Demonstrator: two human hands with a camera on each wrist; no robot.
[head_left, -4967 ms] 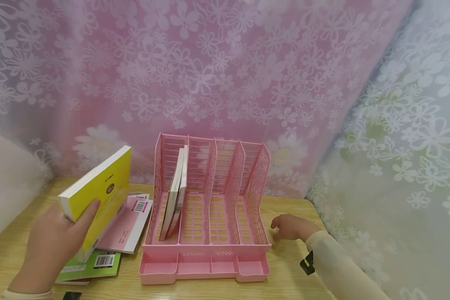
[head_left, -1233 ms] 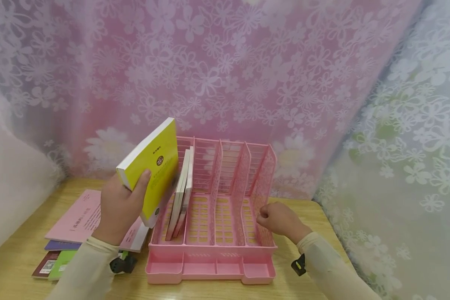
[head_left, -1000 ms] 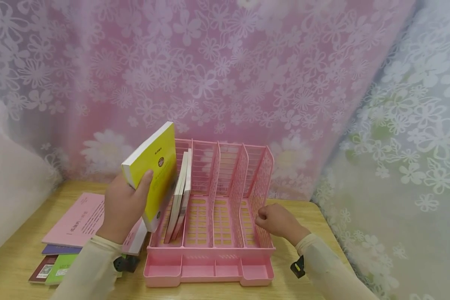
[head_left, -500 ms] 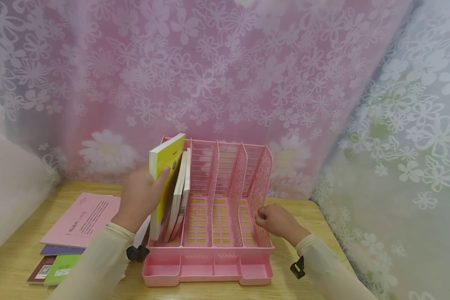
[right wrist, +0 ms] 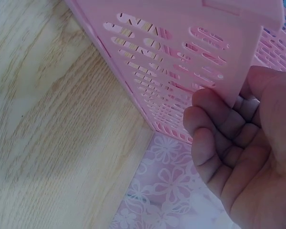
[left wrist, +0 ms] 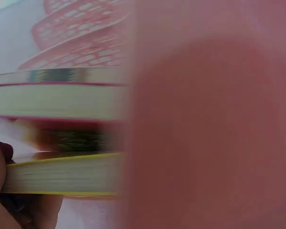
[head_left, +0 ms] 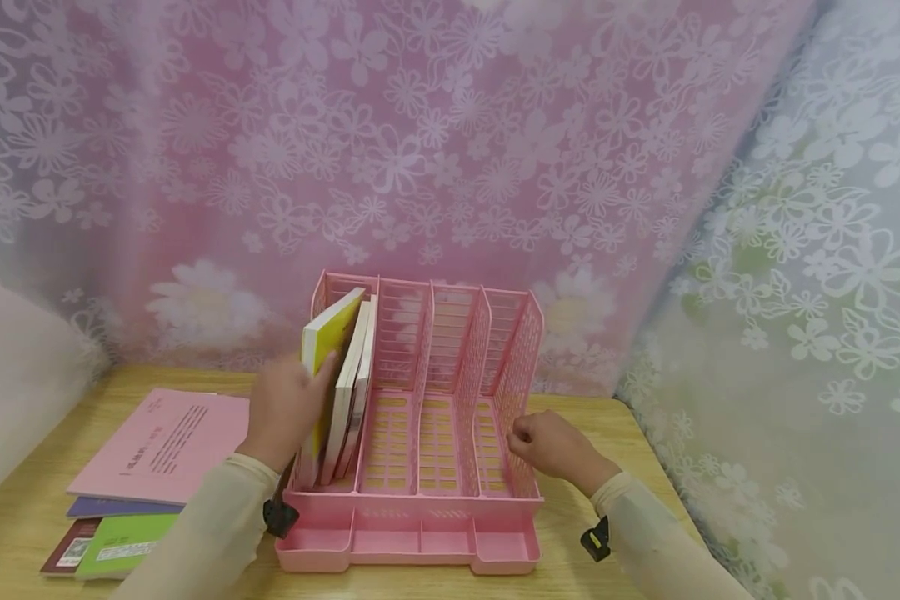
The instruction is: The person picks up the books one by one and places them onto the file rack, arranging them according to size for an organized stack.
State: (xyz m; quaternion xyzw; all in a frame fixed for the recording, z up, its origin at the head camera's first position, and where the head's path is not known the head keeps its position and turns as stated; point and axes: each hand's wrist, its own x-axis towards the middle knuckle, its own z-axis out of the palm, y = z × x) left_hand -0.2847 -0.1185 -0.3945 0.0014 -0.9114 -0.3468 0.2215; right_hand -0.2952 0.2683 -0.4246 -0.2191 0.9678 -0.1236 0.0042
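My left hand (head_left: 285, 412) grips a thick yellow book (head_left: 336, 327), thumb on its cover, upright in the leftmost compartment of a pink file rack (head_left: 412, 542). Two thinner books (head_left: 345, 407) lean in that same compartment, to the right of the yellow one. In the left wrist view the page edges of the yellow book (left wrist: 66, 177) lie below those of the other books (left wrist: 57, 101), and a blurred pink part of the rack covers the right half. My right hand (head_left: 558, 446) pinches the front edge of the rack's right side wall (right wrist: 229, 57) between thumb and curled fingers.
On the wooden table (head_left: 592, 533), left of the rack, lies a pile with a pink book (head_left: 165, 446) on top. A purple book (head_left: 120, 507), a green book (head_left: 131, 542) and a dark red book (head_left: 67, 546) show below it. A floral curtain (head_left: 450, 167) hangs behind.
My left hand has carried the yellow book from above the pile, rightward and down into the leftmost compartment. My right hand has come from beside the rack to its right wall.
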